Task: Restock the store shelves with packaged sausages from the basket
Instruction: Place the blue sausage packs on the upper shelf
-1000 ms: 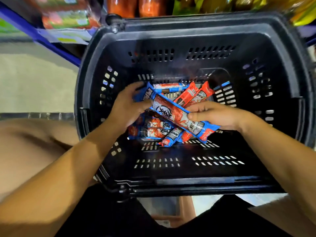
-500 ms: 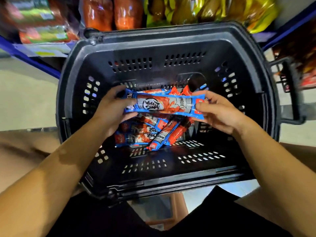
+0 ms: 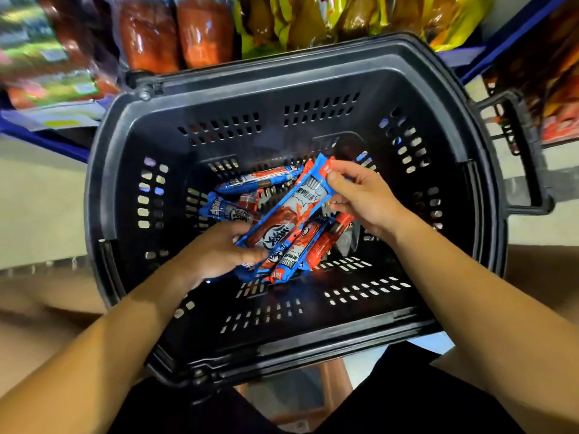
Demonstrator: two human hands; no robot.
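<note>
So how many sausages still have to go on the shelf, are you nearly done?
Not nearly. In hand: the left hand and right hand grip one long blue-and-red sausage packet above the black plastic basket. Left: several more blue-and-red packets lie in the basket. Done: the shelf behind holds other packets, but I can't tell whether any came from this basket.

A blue-edged shelf (image 3: 44,140) stocked with bright packets (image 3: 313,20) stands over pale floor (image 3: 37,208).
</note>
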